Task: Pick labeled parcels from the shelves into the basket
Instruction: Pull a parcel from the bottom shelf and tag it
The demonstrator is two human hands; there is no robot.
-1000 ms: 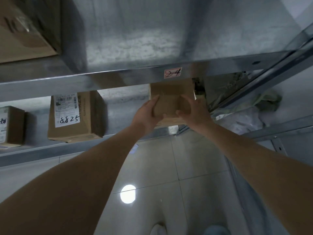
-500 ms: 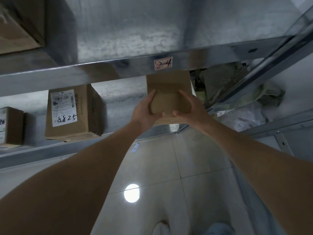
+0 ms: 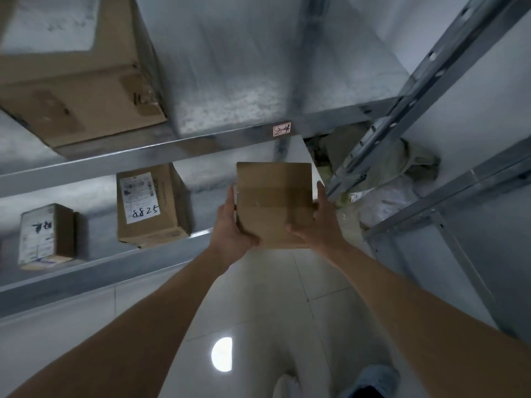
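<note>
Here, both hands, left hand (image 3: 230, 225) & right hand (image 3: 319, 222), fingers curled gripping plain box (image 3: 274, 202), shelved parcel (image 3: 149, 205) marked "8825"

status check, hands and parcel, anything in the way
Left hand and right hand grip the brown parcel by its sides. Parcel out past the shelf edge. Nothing in the way.

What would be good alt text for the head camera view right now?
A left hand and a right hand hold a taped cardboard box in front of a metal shelf, where a parcel marked 8825 and a smaller labeled parcel sit.
</note>
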